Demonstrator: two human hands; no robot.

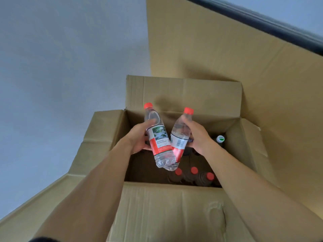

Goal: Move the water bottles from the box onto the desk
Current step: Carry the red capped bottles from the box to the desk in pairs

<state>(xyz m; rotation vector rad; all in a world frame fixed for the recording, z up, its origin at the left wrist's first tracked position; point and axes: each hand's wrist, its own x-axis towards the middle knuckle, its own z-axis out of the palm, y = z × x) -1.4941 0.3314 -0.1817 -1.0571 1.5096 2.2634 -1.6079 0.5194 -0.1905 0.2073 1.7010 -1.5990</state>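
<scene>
Two bottles [158, 137] gripped by curled fingers, left hand [138, 138], right hand [197, 137], box [157, 206] depths dim

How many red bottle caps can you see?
5. One is on the bottle in the left hand, at; one on the bottle in the right hand, at; three are down in the box, at. More may be hidden.

The box [174, 206] is showing matt brown corrugated cardboard, creased and dented on its near flap. Above the box, 2 bottles [158, 137] of clear glossy plastic are catching light, with smooth red plastic caps [148, 105] and shiny printed film labels [160, 139]. Left of the box, the floor [61, 75] is looking smooth, matt grey.
</scene>
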